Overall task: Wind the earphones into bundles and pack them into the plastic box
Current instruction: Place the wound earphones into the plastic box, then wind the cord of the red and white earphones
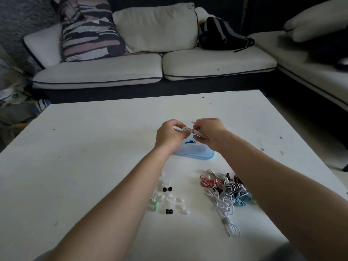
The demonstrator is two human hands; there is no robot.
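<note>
A low white table (94, 147), matte and flecked with small dark scuffs, fills the foreground of a dim living room. Behind it runs a corner sofa (113, 72) of pale seat cushions edged in dark piping. On the sofa stand a soft striped pillow (90, 31) and a slumped black backpack (222, 34). Heaped fabric clutter (17, 110) lies on the floor at the left. Near the table's middle sits a rectangular box (195, 150) of translucent plastic with a blue rim. A dark blue shape shows in it (what it is cannot be told from here). Just above the box, both bare forearms reach forward and the hands meet. The left hand (169, 135) and the right hand (211, 132) each have their fingers curled in a pinch on a small pale bundle (188, 129) of wound cord held between them, clear of the table. Nearer the viewer, beside the right forearm, lies a loose tangle (227, 187) of thin earphone cords in white, red, black and light blue, with white loops trailing toward the near edge. To its left, well apart, are scattered ear tips (165, 198). These are small, rounded and rubbery, mostly clear or white, with three black and one green.
</note>
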